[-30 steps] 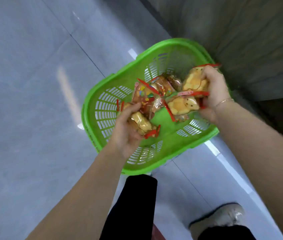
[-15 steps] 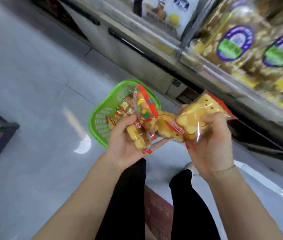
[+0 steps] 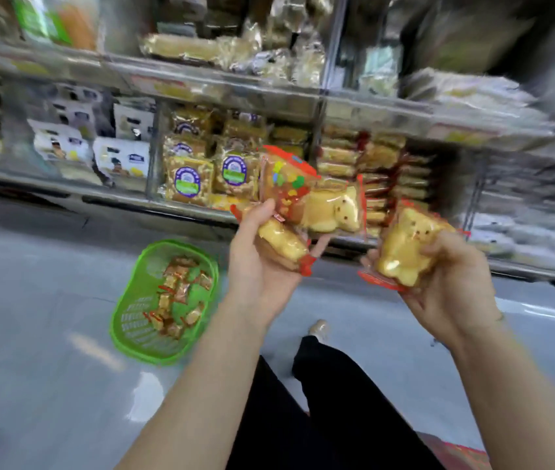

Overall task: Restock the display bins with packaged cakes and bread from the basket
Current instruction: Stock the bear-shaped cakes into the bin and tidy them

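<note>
Head view, frame centre: left hand (image 3: 262, 266) clutches several cake packets (image 3: 316, 205) loosely stacked, right hand (image 3: 452, 283) grips one bear cake (image 3: 405, 245); basket (image 3: 133, 320) lower left; the top packet could slip off while reaching the bin (image 3: 381, 178)

- Both forearms bare to the lower edge of the frame, no sleeves showing.
- A thin bracelet (image 3: 499, 317) circles the wrist at the right of the frame.
- Black trousers (image 3: 320, 412) cover both legs, lower centre.
- One pale shoe (image 3: 317, 329) shows just above the trousers; blur hides its detail.
</note>
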`<state>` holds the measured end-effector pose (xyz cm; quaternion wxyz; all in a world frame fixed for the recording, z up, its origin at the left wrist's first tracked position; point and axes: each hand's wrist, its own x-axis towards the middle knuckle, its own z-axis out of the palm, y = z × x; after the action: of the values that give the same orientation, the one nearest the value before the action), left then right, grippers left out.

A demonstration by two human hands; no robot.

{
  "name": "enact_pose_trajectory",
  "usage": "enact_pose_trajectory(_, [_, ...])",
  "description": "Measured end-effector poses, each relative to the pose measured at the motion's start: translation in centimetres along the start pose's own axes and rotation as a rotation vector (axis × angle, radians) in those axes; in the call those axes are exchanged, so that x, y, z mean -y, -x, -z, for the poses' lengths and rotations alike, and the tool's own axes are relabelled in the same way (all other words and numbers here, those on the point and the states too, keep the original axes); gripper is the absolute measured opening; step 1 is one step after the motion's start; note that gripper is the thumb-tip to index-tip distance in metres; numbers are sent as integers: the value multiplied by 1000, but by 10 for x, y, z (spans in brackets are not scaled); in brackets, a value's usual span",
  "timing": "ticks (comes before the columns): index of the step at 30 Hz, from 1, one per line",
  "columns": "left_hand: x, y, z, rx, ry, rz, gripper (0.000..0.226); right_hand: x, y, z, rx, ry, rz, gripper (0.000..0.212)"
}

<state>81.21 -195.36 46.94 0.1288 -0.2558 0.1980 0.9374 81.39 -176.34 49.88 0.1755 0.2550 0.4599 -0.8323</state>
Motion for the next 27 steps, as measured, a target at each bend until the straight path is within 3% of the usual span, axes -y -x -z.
enact_pose_trajectory(4, [58, -12, -43, 10, 47, 76, 21, 25, 1, 23, -2, -221, 40, 14])
enact_pose_trajectory(8, [90, -20, -63, 51, -96, 176, 30, 34, -7, 39, 56, -315, 75, 19])
enact_pose_trajectory(13, [87, -33, -67, 34, -282, 353, 30, 50, -22, 56, -82, -394, 139, 28])
enact_pose_trajectory(17, [65, -50, -68, 21, -261, 454, 36, 75, -21, 74, -116, -173, 187, 39])
enact_pose_trajectory(20, [58, -64, -78, 81, -306, 553, 42, 80, -31, 75, -185, 147, 102, 17])
enact_pose_trajectory(23, [64, -72, -88, 193, -326, 690, 52, 72, -45, 66, -236, 371, 77, 53])
enact_pose_trajectory(27, [72, -82, -88, 140, -356, 684, 61, 53, -55, 53, -361, 287, 258, 80])
